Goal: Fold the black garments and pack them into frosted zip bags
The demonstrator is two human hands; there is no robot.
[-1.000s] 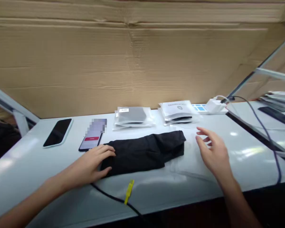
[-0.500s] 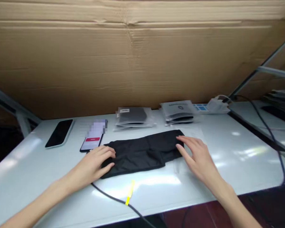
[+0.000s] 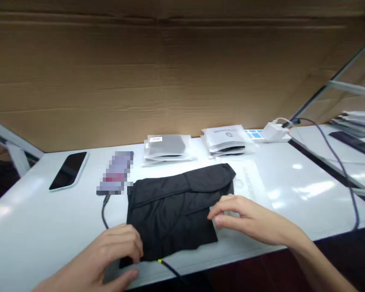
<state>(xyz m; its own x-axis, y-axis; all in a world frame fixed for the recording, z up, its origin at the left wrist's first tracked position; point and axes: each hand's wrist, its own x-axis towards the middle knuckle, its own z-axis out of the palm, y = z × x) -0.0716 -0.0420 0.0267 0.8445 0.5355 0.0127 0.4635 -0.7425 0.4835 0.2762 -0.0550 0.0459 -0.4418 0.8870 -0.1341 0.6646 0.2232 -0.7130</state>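
A black cloth garment (image 3: 170, 211) lies spread on the white table, with folds and creases running across it. Its kind I cannot make out. My left hand (image 3: 109, 255) is at its near left corner, fingers curved over the edge and thumb held apart. At the garment's right side is my right hand (image 3: 246, 219), fingers bent and thumb slightly apart, tips at the cloth's edge. No cloth shows pinched in either hand. A clear plastic bag (image 3: 252, 182) with faint print lies flat, partly under the garment's right end.
Packed plastic sleeves (image 3: 167, 148) and a second stack of sleeves (image 3: 226, 138) stand at the back by the cardboard wall (image 3: 164, 81). Two phones lie left: a dark one (image 3: 69, 170) and a blurred, cabled one (image 3: 115, 172). A charger (image 3: 273, 132) sits on a power strip at right.
The garment's near layer has come down toward me, so the cloth covers more table. Both hands have moved nearer; the right one also shifted left. The view has tilted slightly.
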